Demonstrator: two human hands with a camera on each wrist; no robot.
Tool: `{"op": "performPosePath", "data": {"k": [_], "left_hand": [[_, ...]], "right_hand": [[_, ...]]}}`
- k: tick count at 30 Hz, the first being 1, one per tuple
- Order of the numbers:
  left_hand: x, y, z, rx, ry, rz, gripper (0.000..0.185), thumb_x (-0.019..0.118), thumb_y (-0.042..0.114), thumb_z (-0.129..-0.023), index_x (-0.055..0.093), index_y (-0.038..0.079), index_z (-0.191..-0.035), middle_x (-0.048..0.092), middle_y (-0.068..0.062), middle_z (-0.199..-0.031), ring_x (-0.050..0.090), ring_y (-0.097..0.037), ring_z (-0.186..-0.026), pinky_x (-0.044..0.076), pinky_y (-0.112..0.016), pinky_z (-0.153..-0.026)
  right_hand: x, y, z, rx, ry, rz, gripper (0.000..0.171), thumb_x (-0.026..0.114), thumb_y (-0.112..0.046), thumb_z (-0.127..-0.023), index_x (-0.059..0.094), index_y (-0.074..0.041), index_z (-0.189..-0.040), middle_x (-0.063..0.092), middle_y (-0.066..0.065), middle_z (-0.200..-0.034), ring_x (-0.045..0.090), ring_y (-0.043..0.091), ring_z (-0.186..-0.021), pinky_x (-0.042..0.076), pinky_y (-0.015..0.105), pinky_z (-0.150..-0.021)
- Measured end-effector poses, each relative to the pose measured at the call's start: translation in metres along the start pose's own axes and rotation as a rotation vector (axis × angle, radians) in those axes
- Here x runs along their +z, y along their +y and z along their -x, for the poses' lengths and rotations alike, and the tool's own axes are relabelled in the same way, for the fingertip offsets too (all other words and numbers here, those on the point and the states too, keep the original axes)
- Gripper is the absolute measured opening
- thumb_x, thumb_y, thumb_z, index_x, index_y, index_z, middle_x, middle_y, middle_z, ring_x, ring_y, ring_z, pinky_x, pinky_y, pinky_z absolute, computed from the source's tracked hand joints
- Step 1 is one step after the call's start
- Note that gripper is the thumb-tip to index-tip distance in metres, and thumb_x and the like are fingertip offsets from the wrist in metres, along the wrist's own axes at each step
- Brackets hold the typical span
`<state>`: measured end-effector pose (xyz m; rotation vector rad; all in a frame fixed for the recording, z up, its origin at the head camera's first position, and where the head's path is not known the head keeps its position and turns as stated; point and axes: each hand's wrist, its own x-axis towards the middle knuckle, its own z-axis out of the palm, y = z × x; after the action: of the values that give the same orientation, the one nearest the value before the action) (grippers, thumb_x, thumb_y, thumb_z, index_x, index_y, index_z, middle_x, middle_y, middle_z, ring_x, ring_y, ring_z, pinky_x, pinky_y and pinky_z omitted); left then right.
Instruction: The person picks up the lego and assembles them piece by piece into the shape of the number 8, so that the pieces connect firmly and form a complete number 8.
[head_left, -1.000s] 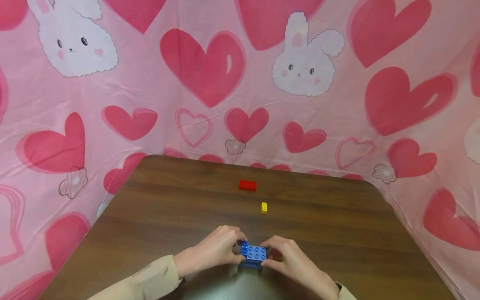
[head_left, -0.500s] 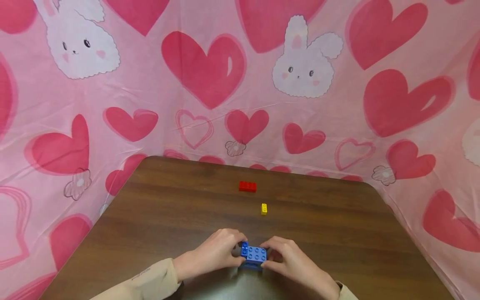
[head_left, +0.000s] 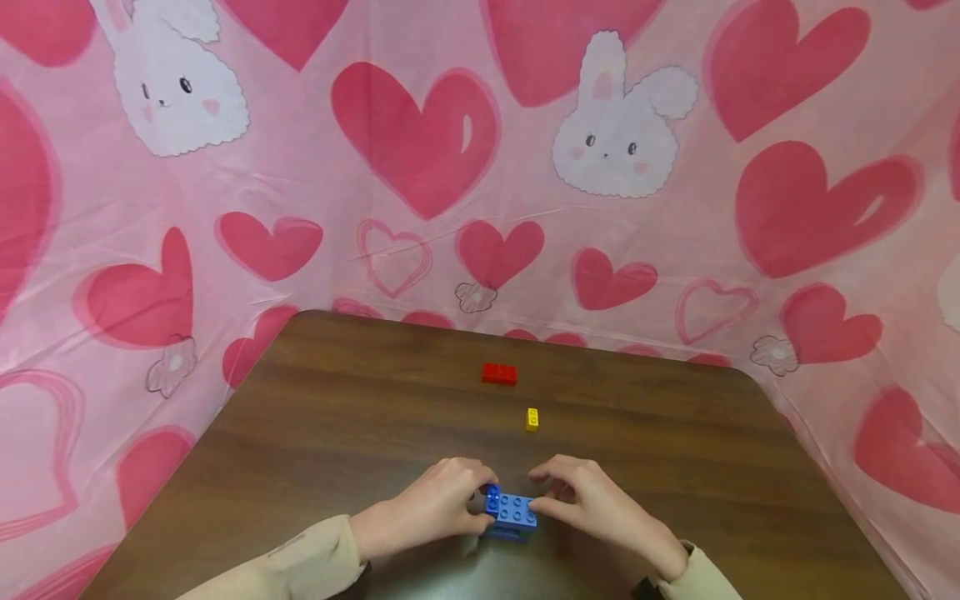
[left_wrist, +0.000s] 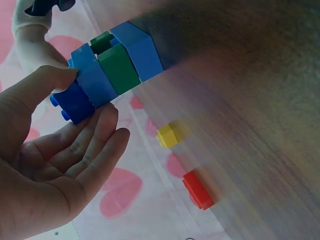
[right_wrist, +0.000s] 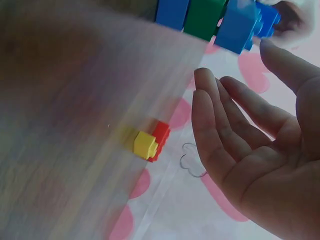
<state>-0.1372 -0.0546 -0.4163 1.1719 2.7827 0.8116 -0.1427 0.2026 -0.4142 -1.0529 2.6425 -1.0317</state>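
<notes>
A stack of toy building bricks stands on the table near its front. It has a blue brick (left_wrist: 139, 50) at the bottom, green bricks (left_wrist: 120, 71) with a gap in the middle, and a wider blue brick (head_left: 516, 508) above. A small dark blue brick (left_wrist: 75, 103) sits on top at the left end. My left hand (head_left: 442, 502) pinches this small brick between thumb and fingers. To the right of the stack is my right hand (head_left: 591, 497), its fingers spread away from the bricks. Its thumb tip lies close to the upper blue brick; whether they touch, I cannot tell.
Farther back on the brown wooden table (head_left: 360, 400) lie a small yellow brick (head_left: 532, 419) and, behind it, a red brick (head_left: 499, 373). Pink cloth (head_left: 420, 275) with hearts and rabbits hangs along the table's back and sides.
My right hand has let go of the stack's right end and its fingers have opened away slightly. The left hand keeps its place on the small dark blue brick.
</notes>
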Motion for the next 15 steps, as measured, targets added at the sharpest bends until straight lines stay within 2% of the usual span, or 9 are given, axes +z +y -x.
{"op": "performPosePath", "data": {"k": [6, 15], "left_hand": [[0.0, 0.0, 0.001, 0.0, -0.004, 0.006, 0.03, 0.083, 0.024, -0.079, 0.072, 0.01, -0.103, 0.071, 0.002, -0.091, 0.057, 0.004, -0.07, 0.043, -0.007, -0.059], [-0.001, 0.0, 0.002, -0.011, -0.015, 0.021, 0.031, 0.082, 0.025, -0.08, 0.072, 0.011, -0.105, 0.072, 0.003, -0.092, 0.05, 0.004, -0.071, 0.045, -0.01, -0.063]], "right_hand": [[-0.011, 0.018, -0.013, 0.04, 0.049, 0.071, 0.036, 0.072, -0.03, -0.09, 0.067, -0.003, -0.114, 0.072, 0.012, -0.104, 0.066, 0.002, -0.079, 0.058, 0.024, -0.071], [-0.018, 0.045, -0.03, 0.101, 0.086, 0.105, 0.037, 0.077, -0.021, -0.086, 0.066, -0.001, -0.115, 0.072, 0.014, -0.104, 0.066, 0.006, -0.077, 0.057, 0.021, -0.069]]}}
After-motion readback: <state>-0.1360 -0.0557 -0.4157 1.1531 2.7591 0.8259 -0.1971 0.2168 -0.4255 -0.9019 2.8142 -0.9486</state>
